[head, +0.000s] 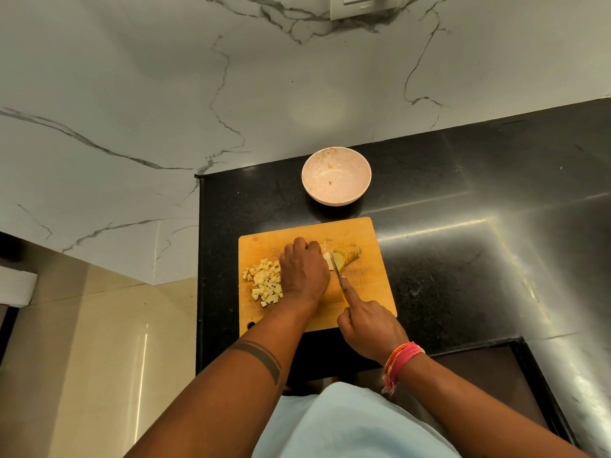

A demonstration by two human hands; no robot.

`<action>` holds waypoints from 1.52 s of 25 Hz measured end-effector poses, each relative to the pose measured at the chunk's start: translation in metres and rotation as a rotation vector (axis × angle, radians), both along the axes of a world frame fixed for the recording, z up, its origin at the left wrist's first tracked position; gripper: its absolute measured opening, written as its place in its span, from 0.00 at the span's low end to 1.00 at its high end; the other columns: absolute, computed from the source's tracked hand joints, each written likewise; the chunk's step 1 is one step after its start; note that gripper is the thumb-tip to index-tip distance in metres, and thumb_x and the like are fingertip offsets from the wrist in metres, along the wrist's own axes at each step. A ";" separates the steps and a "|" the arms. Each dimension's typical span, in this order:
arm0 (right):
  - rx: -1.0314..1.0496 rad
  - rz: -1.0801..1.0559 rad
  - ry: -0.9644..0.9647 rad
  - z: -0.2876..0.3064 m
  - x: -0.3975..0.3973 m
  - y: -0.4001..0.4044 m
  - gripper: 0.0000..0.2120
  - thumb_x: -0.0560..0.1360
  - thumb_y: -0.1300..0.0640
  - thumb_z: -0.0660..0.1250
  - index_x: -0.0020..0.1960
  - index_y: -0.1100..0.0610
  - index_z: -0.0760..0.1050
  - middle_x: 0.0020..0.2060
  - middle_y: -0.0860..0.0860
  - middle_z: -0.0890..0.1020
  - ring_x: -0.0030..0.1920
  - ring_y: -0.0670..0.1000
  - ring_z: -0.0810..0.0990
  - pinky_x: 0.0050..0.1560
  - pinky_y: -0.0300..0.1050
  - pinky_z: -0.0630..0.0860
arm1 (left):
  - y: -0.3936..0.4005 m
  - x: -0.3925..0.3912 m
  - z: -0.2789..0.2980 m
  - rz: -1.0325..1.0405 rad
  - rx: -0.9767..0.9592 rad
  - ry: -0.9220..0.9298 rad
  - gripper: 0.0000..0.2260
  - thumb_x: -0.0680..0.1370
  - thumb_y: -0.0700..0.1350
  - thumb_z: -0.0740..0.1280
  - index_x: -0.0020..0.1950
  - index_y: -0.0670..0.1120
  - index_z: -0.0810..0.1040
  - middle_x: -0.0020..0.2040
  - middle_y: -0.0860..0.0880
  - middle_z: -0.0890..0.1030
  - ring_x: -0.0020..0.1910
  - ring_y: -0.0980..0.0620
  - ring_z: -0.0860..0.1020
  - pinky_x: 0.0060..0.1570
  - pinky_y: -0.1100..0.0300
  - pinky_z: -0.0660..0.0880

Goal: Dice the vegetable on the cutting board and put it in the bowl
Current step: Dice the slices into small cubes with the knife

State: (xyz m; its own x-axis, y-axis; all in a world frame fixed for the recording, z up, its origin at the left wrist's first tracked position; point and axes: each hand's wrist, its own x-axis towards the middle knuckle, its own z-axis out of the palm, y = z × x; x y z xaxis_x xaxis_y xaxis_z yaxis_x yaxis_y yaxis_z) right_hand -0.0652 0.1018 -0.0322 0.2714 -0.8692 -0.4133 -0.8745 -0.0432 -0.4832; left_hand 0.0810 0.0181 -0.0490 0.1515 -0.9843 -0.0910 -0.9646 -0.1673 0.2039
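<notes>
Potato slices (pixel 347 254) lie mid-board, dice (pixel 266 282) piled left. The left hand (pixel 304 272) curls on the piece being cut, the right hand (pixel 370 328) clamps the knife (pixel 338 271); blade beside knuckles risks a nick. Bowl (pixel 336 176) waits beyond the cutting board (pixel 370 285).

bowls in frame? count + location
1. The bowl sits on the black counter, beyond the far edge of the cutting board. No others are visible in this view.

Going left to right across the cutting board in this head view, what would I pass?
Pile of diced cubes → left hand steadying the vegetable → knife held by the right hand → fanned uncut slices.
</notes>
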 end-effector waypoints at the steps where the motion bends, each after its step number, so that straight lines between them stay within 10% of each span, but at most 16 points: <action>1: 0.002 -0.007 -0.011 0.000 0.001 0.001 0.33 0.82 0.49 0.54 0.83 0.47 0.43 0.32 0.50 0.75 0.32 0.50 0.76 0.33 0.50 0.73 | 0.000 -0.006 0.001 0.034 0.055 0.070 0.15 0.83 0.52 0.62 0.66 0.46 0.76 0.61 0.45 0.77 0.59 0.44 0.74 0.57 0.50 0.74; 21: 0.096 -0.055 -0.118 0.004 -0.003 0.005 0.33 0.82 0.51 0.55 0.83 0.44 0.45 0.32 0.51 0.77 0.32 0.51 0.76 0.32 0.53 0.72 | 0.006 0.001 -0.013 0.159 0.068 0.462 0.14 0.81 0.47 0.68 0.66 0.46 0.79 0.61 0.47 0.76 0.59 0.47 0.76 0.60 0.55 0.74; 38: 0.039 -0.101 -0.105 0.012 -0.011 -0.010 0.31 0.81 0.51 0.56 0.82 0.45 0.51 0.31 0.50 0.77 0.29 0.49 0.74 0.29 0.48 0.68 | 0.001 0.004 -0.013 -0.113 0.120 0.215 0.17 0.83 0.46 0.65 0.72 0.50 0.73 0.68 0.48 0.69 0.66 0.48 0.69 0.63 0.55 0.74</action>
